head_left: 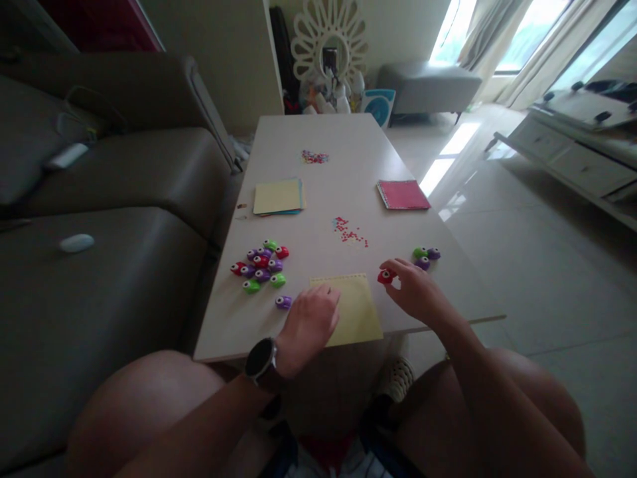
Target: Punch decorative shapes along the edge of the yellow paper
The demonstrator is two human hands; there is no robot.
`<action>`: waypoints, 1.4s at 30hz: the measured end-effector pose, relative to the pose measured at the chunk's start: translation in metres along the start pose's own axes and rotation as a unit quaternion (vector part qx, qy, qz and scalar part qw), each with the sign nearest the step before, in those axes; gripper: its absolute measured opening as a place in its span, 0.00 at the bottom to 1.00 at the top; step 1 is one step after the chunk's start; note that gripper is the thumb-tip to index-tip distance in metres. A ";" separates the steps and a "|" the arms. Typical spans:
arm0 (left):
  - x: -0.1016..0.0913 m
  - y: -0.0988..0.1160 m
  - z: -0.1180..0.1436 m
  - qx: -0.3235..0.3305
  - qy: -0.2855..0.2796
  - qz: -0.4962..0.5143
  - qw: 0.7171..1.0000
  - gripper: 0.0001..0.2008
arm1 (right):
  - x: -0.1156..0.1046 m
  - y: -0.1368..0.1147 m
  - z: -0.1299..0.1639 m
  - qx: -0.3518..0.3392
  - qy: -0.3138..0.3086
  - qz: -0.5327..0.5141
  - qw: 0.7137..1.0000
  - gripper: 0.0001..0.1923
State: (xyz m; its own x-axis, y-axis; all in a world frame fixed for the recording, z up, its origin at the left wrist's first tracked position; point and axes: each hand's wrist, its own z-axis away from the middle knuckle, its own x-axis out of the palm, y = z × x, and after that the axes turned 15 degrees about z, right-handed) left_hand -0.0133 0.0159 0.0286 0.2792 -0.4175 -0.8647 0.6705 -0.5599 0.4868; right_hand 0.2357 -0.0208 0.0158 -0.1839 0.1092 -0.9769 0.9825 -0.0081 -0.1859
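Between the thumb and fingers of my right hand (411, 285) is a small red craft paper punch (385, 277), just right of a yellow sheet of paper (354, 312). My left hand (312, 315) rests over the sheet's left side with its fingers curled; whatever lies under them is hidden. A purple punch (283, 303) sits by itself left of that hand. Farther left is a cluster of red, green and purple punches (261, 261). Beyond my right hand, a green punch (420, 253) and two purple ones stand together near the table's right edge.
Tiny red paper bits (351, 234) lie mid-table, with a pile of mixed coloured bits (314, 157) farther back. A stack of coloured paper (279, 197) is at left, a red paper pad (403, 194) at right. A sofa (114, 172) flanks the white table (343, 133).
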 end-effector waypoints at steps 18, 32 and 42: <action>-0.028 -0.027 -0.012 -0.062 0.028 0.313 0.947 0.13 | 0.000 -0.042 0.007 -0.070 0.035 -0.100 0.992 0.12; -0.025 -0.048 -0.023 -0.056 0.102 0.244 0.963 0.09 | 0.014 -0.065 0.015 -0.179 -0.007 -0.091 0.980 0.04; -0.031 -0.082 -0.030 -0.096 0.089 0.030 0.991 0.12 | 0.019 -0.075 0.023 -0.267 -0.101 -0.001 0.958 0.04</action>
State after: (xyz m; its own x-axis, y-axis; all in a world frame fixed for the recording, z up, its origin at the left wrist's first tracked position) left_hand -0.0564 0.0958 0.0123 0.4284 -0.3034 -0.8512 0.7625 -0.3842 0.5207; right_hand 0.1583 -0.0407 0.0089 -0.1336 -0.0865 -0.9872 0.8468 0.5075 -0.1591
